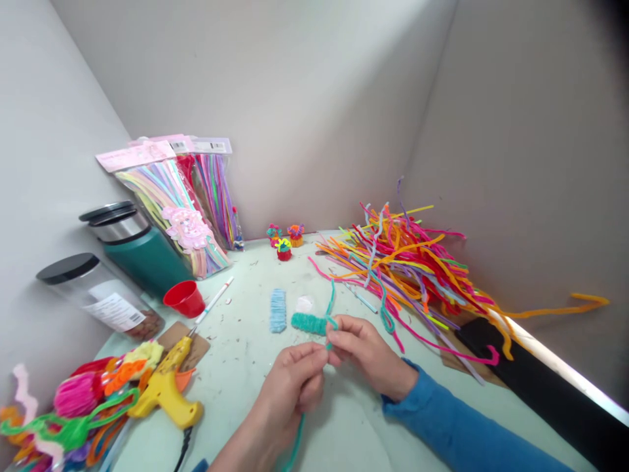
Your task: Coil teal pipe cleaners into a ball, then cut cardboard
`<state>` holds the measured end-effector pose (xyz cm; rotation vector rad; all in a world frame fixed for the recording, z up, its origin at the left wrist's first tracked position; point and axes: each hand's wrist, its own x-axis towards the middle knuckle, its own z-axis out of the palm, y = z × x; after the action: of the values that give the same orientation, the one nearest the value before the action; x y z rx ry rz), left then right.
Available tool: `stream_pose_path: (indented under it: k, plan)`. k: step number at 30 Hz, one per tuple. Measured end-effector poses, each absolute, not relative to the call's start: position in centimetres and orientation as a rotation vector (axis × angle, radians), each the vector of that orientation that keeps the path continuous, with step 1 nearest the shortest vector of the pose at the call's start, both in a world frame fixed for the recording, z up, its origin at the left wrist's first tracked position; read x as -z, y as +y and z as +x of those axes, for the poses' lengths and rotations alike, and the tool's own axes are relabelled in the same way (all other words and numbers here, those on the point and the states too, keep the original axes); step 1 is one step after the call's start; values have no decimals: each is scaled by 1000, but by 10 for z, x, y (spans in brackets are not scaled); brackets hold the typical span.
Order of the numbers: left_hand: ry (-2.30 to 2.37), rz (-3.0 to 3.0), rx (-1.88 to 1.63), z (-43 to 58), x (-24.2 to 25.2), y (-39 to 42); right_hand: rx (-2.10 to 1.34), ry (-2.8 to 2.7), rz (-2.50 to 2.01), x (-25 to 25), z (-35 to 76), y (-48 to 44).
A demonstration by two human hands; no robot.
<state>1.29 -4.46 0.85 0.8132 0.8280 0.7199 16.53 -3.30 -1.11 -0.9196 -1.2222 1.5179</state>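
Observation:
My left hand (pixel 293 387) and my right hand (pixel 366 354) meet over the middle of the white table (pixel 246 367). Both pinch a teal pipe cleaner (pixel 310 322) whose far end is wound into a short tight coil. Its loose tail runs down under my left hand toward me. My right arm wears a blue sleeve. A light blue wound coil (pixel 278 310) lies flat on the table just beyond my hands, with a small white scrap (pixel 304 303) beside it.
A tangled heap of colourful pipe cleaners (pixel 407 262) fills the right side. A yellow glue gun (pixel 164 387), red cup (pixel 185 298), jars (pixel 101 295), packs of pipe cleaners (pixel 171 203) and finished pieces (pixel 73 400) sit left. Small figures (pixel 284 239) stand at the back.

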Motion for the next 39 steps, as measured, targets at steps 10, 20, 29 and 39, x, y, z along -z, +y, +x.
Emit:
stream_pose_path:
  k: [10, 20, 29, 39]
  plan:
    - [1320, 1599, -855, 18, 1, -42, -1118, -1123, -1242, 11, 150, -36]
    - [1171, 1304, -734, 15, 10, -35, -996, -1388, -1236, 14, 156, -31]
    - [1289, 1447, -768, 15, 2, -43, -933, -1432, -1195, 11, 162, -32]
    - [906, 936, -684, 16, 4, -39, -1624, -925, -792, 7, 169, -26]
